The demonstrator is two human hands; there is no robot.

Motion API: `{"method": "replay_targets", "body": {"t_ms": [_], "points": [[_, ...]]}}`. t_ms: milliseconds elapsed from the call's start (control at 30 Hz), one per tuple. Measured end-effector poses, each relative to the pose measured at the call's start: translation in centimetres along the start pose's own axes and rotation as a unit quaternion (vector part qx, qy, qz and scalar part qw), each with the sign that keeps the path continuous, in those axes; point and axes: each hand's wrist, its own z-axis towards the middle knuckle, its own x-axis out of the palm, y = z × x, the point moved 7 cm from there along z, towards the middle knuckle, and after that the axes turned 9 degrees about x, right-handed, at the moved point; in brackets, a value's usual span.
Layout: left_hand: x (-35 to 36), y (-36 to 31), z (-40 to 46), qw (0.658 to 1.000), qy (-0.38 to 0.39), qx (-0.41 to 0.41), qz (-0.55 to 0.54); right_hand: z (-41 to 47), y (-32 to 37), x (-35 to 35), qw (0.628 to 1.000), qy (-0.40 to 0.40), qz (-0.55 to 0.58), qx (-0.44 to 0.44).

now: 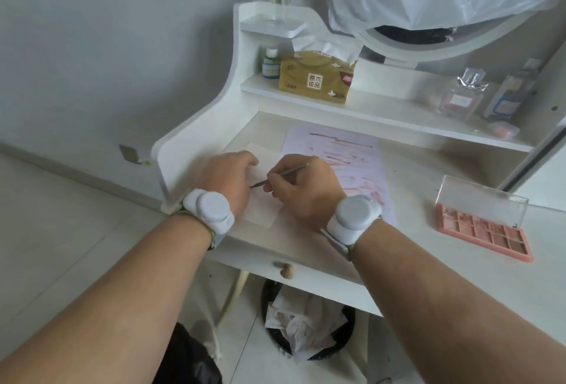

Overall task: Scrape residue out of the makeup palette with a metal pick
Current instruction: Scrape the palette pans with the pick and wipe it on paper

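Observation:
My right hand (301,189) grips a thin metal pick (280,176) like a pen, its dark tip pointing left toward my left hand (228,183). The left hand rests on a white tissue (265,209) spread on the desk, fingers curled down on it. The pink makeup palette (484,232) lies open at the right of the desk with its clear lid up, well away from both hands. Its small pans show crumbly residue.
A sheet of paper (346,157) smeared with pink streaks lies behind the hands. On the shelf stand a tissue box (317,78), a small bottle (271,63) and perfume bottles (461,98). A bin (307,325) with crumpled paper sits under the desk.

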Motion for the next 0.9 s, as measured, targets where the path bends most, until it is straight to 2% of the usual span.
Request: {"method": "replay_targets", "body": {"t_ms": [200, 300, 467, 600, 900], "points": [[0.0, 0.7, 0.2, 1.000, -0.002, -0.022, 0.007, -2.5, -1.6, -2.0, 0.997, 0.019, -0.075, -0.023], [-0.2, 0.4, 0.1, 1.000, -0.016, -0.022, 0.009, -3.4, -1.9, -3.4, 0.996, 0.033, -0.087, -0.002], [-0.4, -0.3, 0.2, 1.000, -0.006, -0.005, 0.002, -1.2, 0.2, -3.4, 0.999, -0.047, -0.026, -0.009], [-0.5, -0.3, -0.1, 1.000, -0.005, -0.009, 0.009, -0.4, -0.6, -1.7, 0.996, -0.042, -0.075, 0.011], [-0.5, -0.6, -0.1, 1.000, 0.000, -0.014, 0.021, -2.9, -2.7, -7.8, 0.994, -0.102, -0.007, 0.032]]}}
